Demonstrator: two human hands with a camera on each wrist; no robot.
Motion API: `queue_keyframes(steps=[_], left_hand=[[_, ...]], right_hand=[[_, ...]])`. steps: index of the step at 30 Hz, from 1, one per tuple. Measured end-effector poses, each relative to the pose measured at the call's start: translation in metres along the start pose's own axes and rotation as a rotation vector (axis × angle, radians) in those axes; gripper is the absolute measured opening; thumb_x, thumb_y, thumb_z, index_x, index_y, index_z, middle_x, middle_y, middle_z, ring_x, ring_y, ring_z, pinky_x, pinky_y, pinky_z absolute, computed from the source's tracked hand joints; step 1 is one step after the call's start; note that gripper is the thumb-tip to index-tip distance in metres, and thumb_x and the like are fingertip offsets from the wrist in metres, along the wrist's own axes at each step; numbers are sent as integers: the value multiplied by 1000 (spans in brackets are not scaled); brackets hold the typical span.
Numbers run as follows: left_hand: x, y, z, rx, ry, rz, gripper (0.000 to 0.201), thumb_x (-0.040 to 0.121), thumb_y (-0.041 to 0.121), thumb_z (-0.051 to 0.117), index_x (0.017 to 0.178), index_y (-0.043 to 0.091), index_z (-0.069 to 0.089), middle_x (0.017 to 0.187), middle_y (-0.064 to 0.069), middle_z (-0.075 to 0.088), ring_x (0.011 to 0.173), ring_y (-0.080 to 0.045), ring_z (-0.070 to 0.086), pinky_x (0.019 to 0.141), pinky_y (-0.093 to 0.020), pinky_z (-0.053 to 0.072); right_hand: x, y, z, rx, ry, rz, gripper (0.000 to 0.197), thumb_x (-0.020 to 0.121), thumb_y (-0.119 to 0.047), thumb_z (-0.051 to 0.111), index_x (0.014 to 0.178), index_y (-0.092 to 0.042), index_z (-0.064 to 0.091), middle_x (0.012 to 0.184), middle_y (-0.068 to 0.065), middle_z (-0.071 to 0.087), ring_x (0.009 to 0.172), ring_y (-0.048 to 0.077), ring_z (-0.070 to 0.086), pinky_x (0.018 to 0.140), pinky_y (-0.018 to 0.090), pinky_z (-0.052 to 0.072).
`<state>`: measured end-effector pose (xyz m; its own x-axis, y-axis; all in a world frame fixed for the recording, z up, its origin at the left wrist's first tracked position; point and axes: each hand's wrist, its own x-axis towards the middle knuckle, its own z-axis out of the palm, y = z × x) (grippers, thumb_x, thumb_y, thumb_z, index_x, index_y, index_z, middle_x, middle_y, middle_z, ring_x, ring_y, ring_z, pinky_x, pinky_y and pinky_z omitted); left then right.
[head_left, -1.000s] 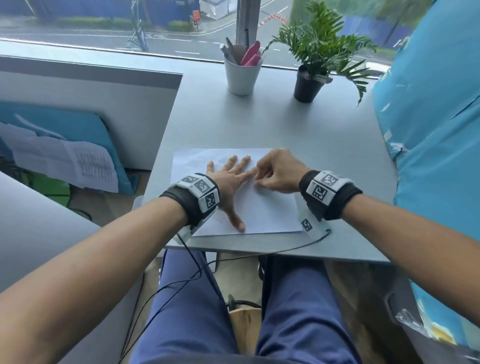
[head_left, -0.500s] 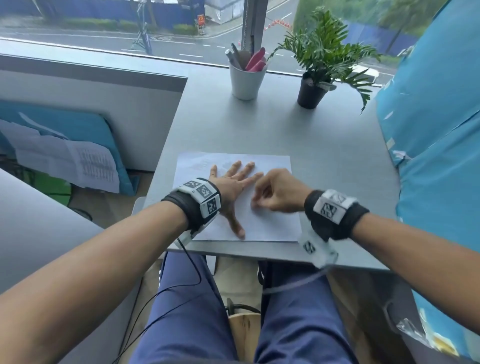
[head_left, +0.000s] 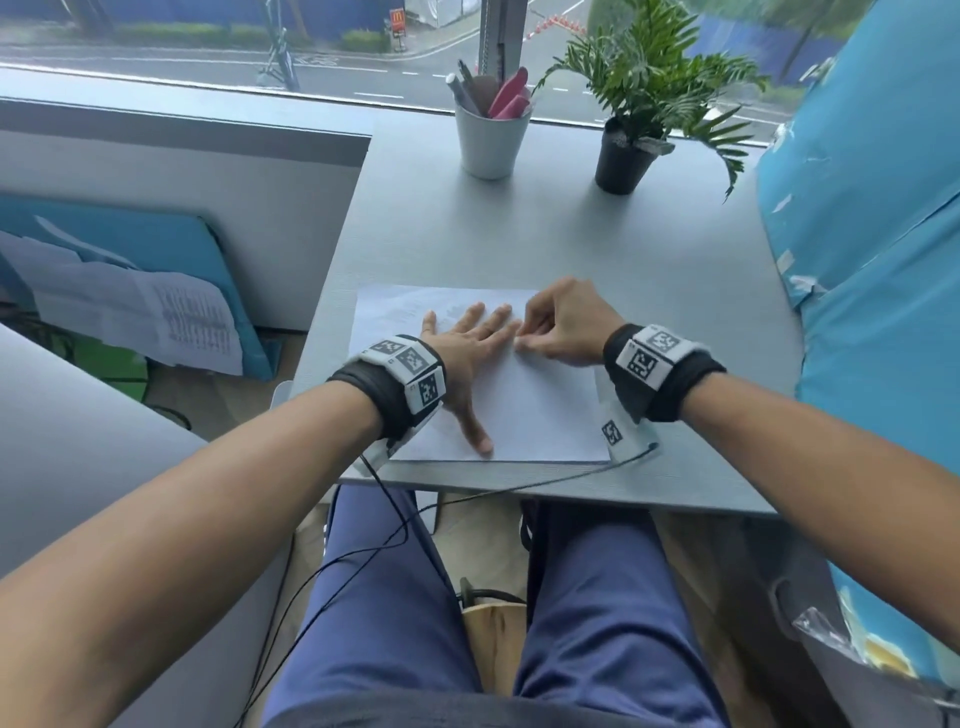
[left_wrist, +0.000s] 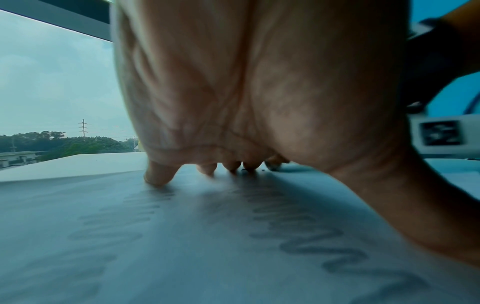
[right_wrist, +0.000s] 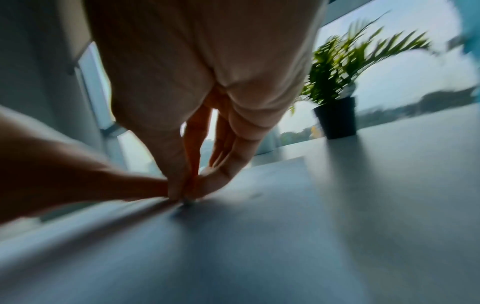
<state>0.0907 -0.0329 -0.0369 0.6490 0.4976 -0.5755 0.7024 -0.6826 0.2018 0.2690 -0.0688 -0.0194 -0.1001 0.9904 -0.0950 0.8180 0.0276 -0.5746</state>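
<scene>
Head view: the left hand (head_left: 467, 345) lies spread flat on the paper (head_left: 530, 415) at the desk's (head_left: 649, 249) near edge. The right hand (head_left: 566, 327) pinches the sheet beside it. Light, limp and easily creased, so lift it by a corner.

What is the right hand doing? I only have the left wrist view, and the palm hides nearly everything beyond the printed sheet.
Observer: In the head view the right hand sits just right of the left hand, fingers curled, tips down on the sheet of paper.
Operator: Is it gripping the sheet?
Observer: In the right wrist view its thumb and fingertips pinch the paper together; blur hides the detail.
Operator: Anything else on the desk?
Observer: A white cup of pens and a potted plant stand at its far edge.
</scene>
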Motion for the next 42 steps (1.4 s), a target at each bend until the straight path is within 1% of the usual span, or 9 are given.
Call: queue_keyframes(steps=[4, 9, 16, 22, 26, 30, 32, 38, 42], left_hand=[[3, 0, 2, 28, -12, -3, 165, 38, 71, 86, 150, 29, -27, 155, 12, -35, 143, -19, -32, 112, -69, -8], [-2, 3, -1, -3, -5, 7, 162, 42, 65, 89, 150, 30, -27, 158, 10, -30, 144, -19, -30, 112, -69, -7], [2, 0, 1, 20, -11, 8, 164, 39, 70, 86, 151, 29, -27, 155, 12, -35, 143, -19, -32, 111, -69, -8], [2, -4, 2, 20, 4, 51, 163, 39, 68, 87, 152, 29, -24, 157, 12, -31, 144, -19, -30, 110, -70, -10], [4, -11, -5, 58, -6, 97, 164, 37, 63, 91, 153, 31, -21, 158, 10, -29, 144, -19, -29, 110, -71, -9], [-1, -25, -15, 132, -13, 112, 158, 38, 59, 91, 153, 39, -15, 159, 4, -29, 144, -20, -28, 109, -57, -19], [-6, -32, -19, 155, 5, 79, 153, 40, 56, 91, 154, 41, -10, 159, 3, -28, 144, -19, -28, 109, -58, -20], [-17, -47, -32, 247, 143, -90, 136, 56, 36, 93, 156, 34, 2, 163, -3, -15, 150, -23, -13, 116, -63, -5], [-19, -41, -29, 292, 401, -164, 90, 77, 13, 74, 152, 22, 27, 161, -12, 13, 147, -28, 18, 117, -57, 16]], right_hand=[[-37, -22, 23, 23, -247, -101, 5, 72, -8, 76, 69, -11, 75, 61, -6, 68, 57, 4, 61, 58, 19, 53], [7, 9, -3, 2, 37, 44, 9, 72, -19, 80, 72, -11, 76, 61, -2, 67, 54, 5, 58, 59, 19, 45], [-40, -23, 28, 65, -209, -51, 6, 74, -9, 77, 69, -7, 74, 63, -2, 69, 58, 7, 61, 59, 23, 54], [-5, 24, -14, 120, 127, 164, 9, 71, -19, 80, 73, -13, 74, 69, 2, 73, 64, 15, 71, 64, 26, 57], [-21, 39, -22, -18, 37, 225, 8, 73, -17, 80, 73, -14, 72, 75, 7, 73, 72, 20, 70, 72, 31, 59], [-35, 40, -20, -70, -45, 194, 11, 72, -16, 80, 68, -17, 70, 74, 5, 72, 75, 21, 69, 72, 34, 60], [-41, 35, -20, -110, -118, 161, 11, 72, -14, 79, 67, -17, 70, 73, 4, 71, 74, 21, 69, 70, 34, 60], [-46, 31, -19, -121, -52, 156, 12, 72, -12, 80, 69, -13, 69, 73, 3, 70, 72, 18, 68, 71, 40, 60], [-56, 16, -7, -98, -186, 96, 13, 71, -14, 82, 67, -16, 70, 70, 0, 71, 68, 15, 70, 67, 37, 61]])
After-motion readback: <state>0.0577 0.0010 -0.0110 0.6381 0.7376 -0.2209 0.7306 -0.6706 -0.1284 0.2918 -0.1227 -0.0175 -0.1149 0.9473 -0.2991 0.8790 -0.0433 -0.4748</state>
